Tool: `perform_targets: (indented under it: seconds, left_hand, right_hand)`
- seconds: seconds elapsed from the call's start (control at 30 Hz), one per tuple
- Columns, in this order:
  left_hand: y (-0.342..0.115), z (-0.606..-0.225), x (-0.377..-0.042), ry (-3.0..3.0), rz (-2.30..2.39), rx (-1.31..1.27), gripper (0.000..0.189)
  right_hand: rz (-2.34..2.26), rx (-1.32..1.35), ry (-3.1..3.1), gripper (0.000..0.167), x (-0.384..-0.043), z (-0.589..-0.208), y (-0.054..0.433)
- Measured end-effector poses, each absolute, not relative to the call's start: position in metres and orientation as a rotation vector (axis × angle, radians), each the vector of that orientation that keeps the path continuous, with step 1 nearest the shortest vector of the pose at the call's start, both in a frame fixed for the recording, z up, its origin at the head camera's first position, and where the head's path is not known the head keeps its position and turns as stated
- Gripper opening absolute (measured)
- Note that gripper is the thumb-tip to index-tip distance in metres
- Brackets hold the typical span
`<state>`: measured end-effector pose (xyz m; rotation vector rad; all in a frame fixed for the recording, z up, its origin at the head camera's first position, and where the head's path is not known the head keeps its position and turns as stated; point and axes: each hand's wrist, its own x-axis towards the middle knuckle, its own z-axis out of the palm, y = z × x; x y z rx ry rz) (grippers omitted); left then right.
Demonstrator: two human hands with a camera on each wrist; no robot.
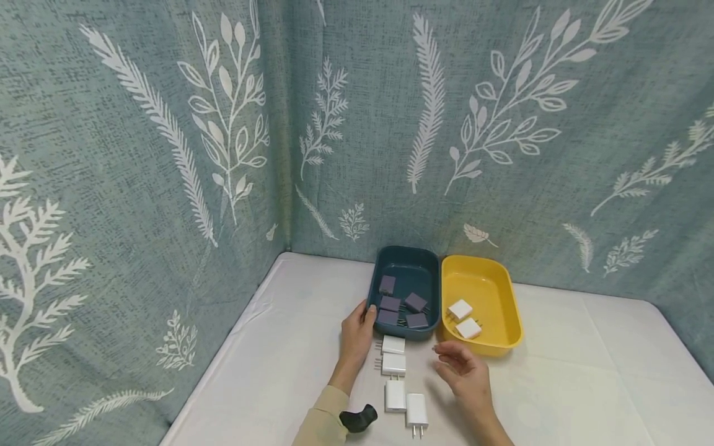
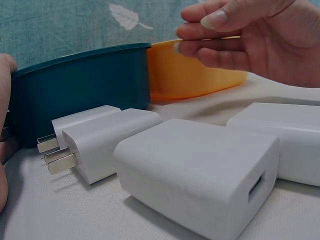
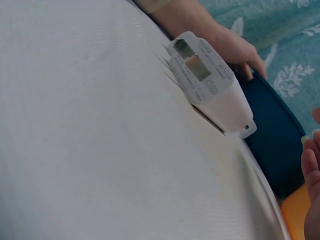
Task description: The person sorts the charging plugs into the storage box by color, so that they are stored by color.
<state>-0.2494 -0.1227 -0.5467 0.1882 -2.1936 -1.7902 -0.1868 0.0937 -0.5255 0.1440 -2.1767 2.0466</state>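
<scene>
My left hand [image 1: 357, 334] holds the dark blue tray [image 1: 409, 334] at its near left corner, thumb at the rim. Several dark purple plug chargers [image 1: 415, 302] lie inside that tray. My right hand [image 1: 465, 375] hovers over the table in front of the yellow tray [image 1: 510, 310], fingers loosely bent with nothing between them. Two white plug chargers [image 1: 468, 327] are in the yellow tray. Between my hands, several white plug chargers [image 2: 200, 165] lie in a rough column on the cloth, metal prongs showing on some. Only part of my left hand [image 2: 4, 95] appears in the left wrist view.
Both trays stand side by side at the back of a table covered in white cloth [image 1: 580, 371]. Behind them hangs a blue-green curtain [image 1: 379, 124] with white leaf prints. A black wrist camera [image 1: 359, 419] sits by my left sleeve [image 1: 323, 415].
</scene>
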Motion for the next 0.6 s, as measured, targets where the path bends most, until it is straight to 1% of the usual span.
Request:
perform_targets:
  seconds: [0.27, 0.6]
  left_hand:
    - [-0.123, -0.547, -0.249, -2.206, -1.791, 0.199, 0.05]
    - [-0.121, -0.547, -0.25, -2.209, -1.795, 0.209, 0.051]
  right_hand:
    - [2.047, 0.173, -2.188, 0.036, -0.187, -0.529, 0.086]
    - [2.064, 0.143, -2.222, 0.038, -0.188, -0.532, 0.08]
